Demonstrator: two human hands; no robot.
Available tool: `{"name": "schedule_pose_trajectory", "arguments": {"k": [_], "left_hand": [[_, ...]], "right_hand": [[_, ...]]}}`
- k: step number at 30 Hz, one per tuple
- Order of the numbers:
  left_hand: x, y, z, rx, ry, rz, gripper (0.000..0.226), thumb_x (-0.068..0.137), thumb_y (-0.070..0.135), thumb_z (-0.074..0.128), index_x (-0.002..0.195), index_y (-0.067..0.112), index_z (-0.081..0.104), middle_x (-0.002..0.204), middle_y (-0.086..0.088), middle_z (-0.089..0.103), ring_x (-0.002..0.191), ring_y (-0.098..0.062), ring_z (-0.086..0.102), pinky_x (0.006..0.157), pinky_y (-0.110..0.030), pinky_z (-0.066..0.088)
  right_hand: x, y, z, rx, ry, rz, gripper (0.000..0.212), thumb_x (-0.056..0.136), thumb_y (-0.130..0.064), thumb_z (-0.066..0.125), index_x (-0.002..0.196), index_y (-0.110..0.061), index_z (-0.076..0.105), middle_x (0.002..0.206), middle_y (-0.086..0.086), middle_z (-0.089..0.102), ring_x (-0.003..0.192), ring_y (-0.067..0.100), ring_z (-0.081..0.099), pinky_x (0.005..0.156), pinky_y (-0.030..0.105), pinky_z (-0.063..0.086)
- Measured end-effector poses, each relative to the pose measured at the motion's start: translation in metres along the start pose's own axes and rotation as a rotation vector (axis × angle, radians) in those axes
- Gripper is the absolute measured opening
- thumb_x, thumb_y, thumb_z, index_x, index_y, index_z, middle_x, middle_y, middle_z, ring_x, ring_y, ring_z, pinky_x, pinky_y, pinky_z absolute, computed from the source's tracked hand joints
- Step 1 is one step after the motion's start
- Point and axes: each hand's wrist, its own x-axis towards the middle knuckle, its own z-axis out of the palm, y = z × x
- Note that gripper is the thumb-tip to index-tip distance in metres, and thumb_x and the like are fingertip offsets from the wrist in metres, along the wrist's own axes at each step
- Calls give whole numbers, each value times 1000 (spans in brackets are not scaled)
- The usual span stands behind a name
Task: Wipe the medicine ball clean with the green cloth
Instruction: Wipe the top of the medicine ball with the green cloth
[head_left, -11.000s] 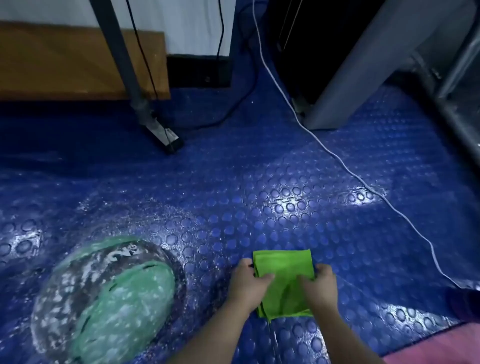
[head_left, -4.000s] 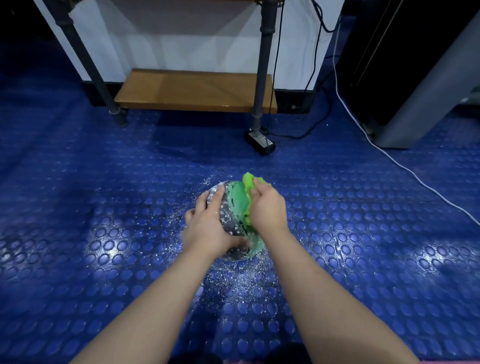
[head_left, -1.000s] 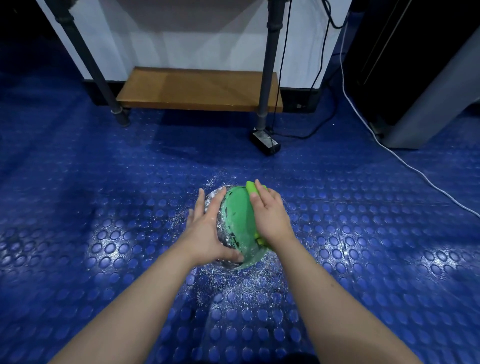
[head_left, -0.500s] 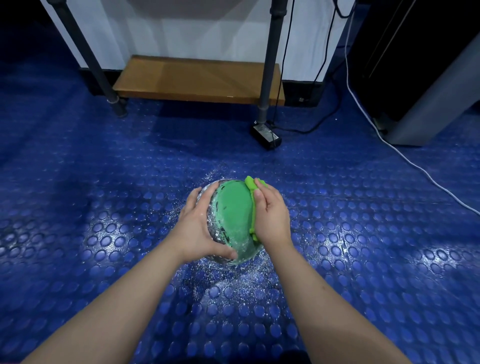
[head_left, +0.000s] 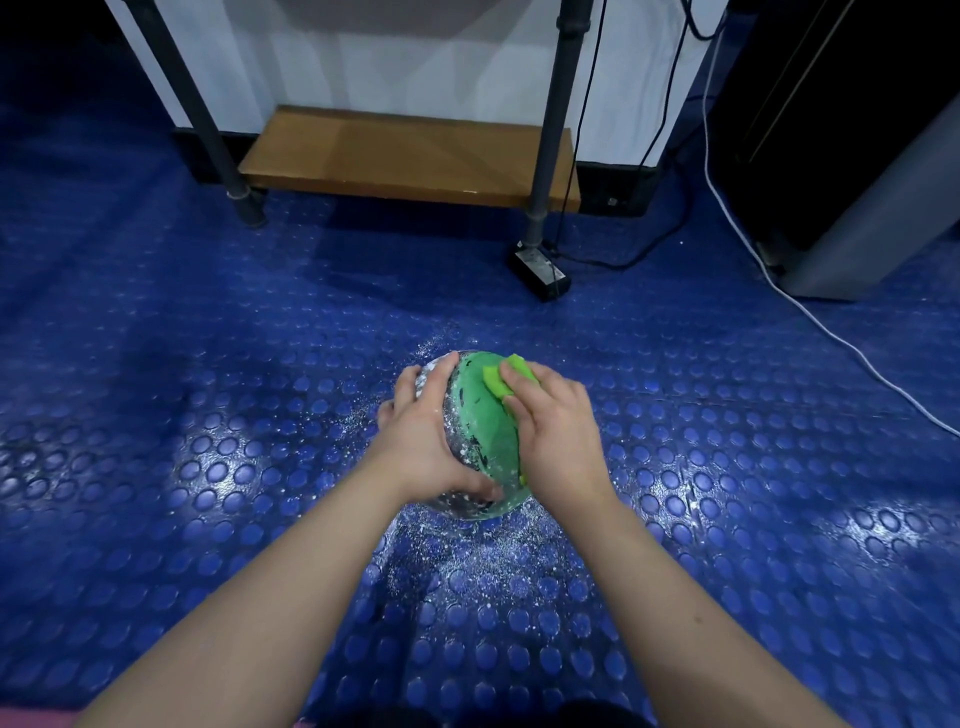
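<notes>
The medicine ball (head_left: 480, 434) sits on the blue studded floor at the centre. Its middle band shows clean green, while white powder still speckles its left and lower sides. My left hand (head_left: 423, 436) grips the ball's left side, fingers spread over the top and thumb hooked low at the front. My right hand (head_left: 558, 431) lies over the ball's right side and holds the folded green cloth (head_left: 506, 376) against it. A fold of cloth sticks out between thumb and fingers near the top. Most of the cloth is hidden under the palm.
White powder (head_left: 467, 561) is scattered on the floor (head_left: 208, 364) around and in front of the ball. Behind stand a low wooden shelf (head_left: 410, 153) on dark metal legs (head_left: 545, 130), a black power adapter (head_left: 540, 270) with cables, a white cable (head_left: 831, 332) and a grey cabinet (head_left: 857, 223).
In the last second my right hand has slid the cloth up over the ball's top right. The clean green patch has widened. My left hand keeps its hold on the left side.
</notes>
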Motion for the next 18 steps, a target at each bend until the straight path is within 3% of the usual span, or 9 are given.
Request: {"name": "schedule_pose_trajectory", "arguments": {"k": [5, 11, 14, 18], "left_hand": [[-4, 4, 8, 22, 16, 1, 146, 40, 40, 96, 145, 57, -4, 159, 12, -11, 146, -36, 4, 112, -52, 29], [-4, 14, 15, 96, 15, 54, 143, 43, 38, 95, 147, 53, -2, 159, 9, -9, 144, -36, 5, 109, -52, 33], [-2, 15, 11, 81, 7, 22, 145, 40, 40, 96, 147, 54, -2, 159, 8, -8, 145, -38, 4, 111, -54, 29], [0, 13, 8, 32, 0, -22, 148, 37, 42, 97, 145, 56, -3, 160, 10, -11, 147, -37, 0, 112, -61, 24]], "right_hand": [[3, 0, -2, -11, 26, 36, 34, 98, -19, 48, 130, -20, 57, 133, 4, 55, 114, 27, 43, 98, 24, 28], [-25, 4, 1, -97, 77, -120, 36, 90, -13, 55, 124, -21, 62, 126, 10, 58, 102, 30, 44, 89, 37, 43], [-54, 32, -7, -114, 79, -187, 38, 89, -10, 55, 125, -21, 62, 122, 8, 59, 99, 26, 44, 89, 28, 38], [-63, 51, -15, 108, 103, 144, 32, 98, -16, 46, 127, -23, 59, 115, -6, 55, 106, 24, 47, 88, 8, 25]]}}
